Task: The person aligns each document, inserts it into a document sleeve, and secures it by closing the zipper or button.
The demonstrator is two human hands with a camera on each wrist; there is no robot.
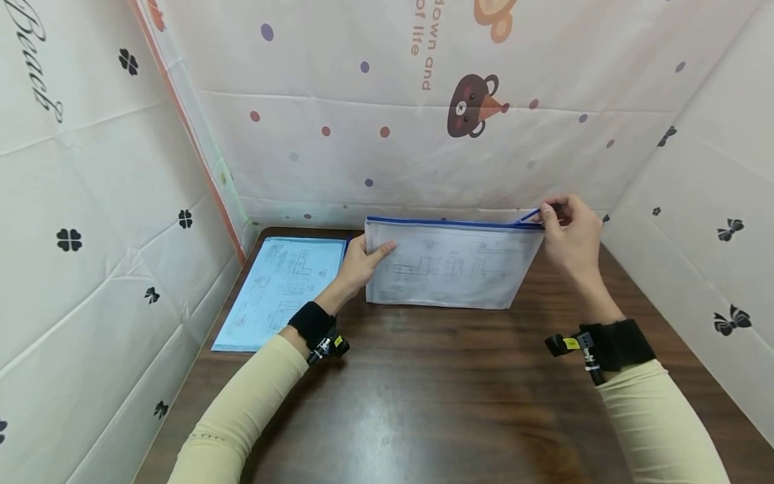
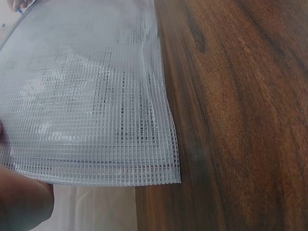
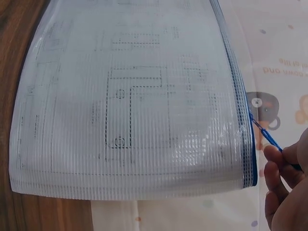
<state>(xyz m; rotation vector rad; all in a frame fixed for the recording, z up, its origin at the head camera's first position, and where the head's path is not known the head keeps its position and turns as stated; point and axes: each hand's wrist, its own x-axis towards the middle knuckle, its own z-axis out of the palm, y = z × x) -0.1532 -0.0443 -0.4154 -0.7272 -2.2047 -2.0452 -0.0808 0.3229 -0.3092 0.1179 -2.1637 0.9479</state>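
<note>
Toward the desk (image 1: 423,390) far edge, I judge the mesh zip pouch (image 1: 447,265) light and floppy: left hand (image 1: 357,265) fingers clasp its end, right hand (image 1: 571,235) fingers pinch the zipper cord (image 3: 263,132).

A pale blue sheet (image 1: 279,290) printed with what look like line drawings lies flat on the dark wooden table (image 1: 423,396), near its left edge. Patterned white cloth (image 1: 423,121) walls the table in.
</note>
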